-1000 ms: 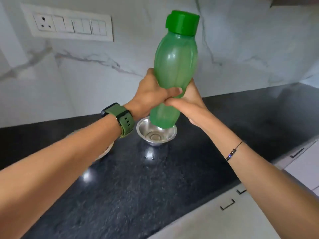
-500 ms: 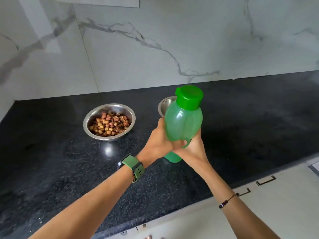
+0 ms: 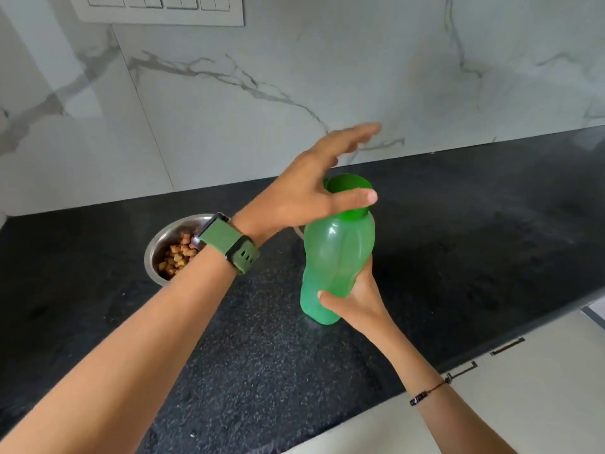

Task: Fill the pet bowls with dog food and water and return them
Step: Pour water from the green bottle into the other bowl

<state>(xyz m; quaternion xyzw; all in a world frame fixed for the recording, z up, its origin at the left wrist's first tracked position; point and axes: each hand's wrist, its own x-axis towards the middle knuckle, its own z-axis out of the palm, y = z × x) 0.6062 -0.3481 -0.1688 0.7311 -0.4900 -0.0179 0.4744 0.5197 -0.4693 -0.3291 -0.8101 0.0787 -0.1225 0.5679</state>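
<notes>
Gripping green bottle (image 3: 339,257): right hand (image 3: 355,301); left hand (image 3: 311,191) over cap (image 3: 352,188)

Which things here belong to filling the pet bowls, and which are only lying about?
For the job:
- green water bottle, cap on, held by right hand
- steel bowl of dog food
- left hand, open at the cap

Not part of it:
- switch panel
- drawer handles

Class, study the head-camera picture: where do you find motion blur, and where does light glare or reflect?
Head view: the left hand has blurred fingertips above the bottle cap; the marble wall and black counter show soft sheen; the right hand looks sharp.
</notes>
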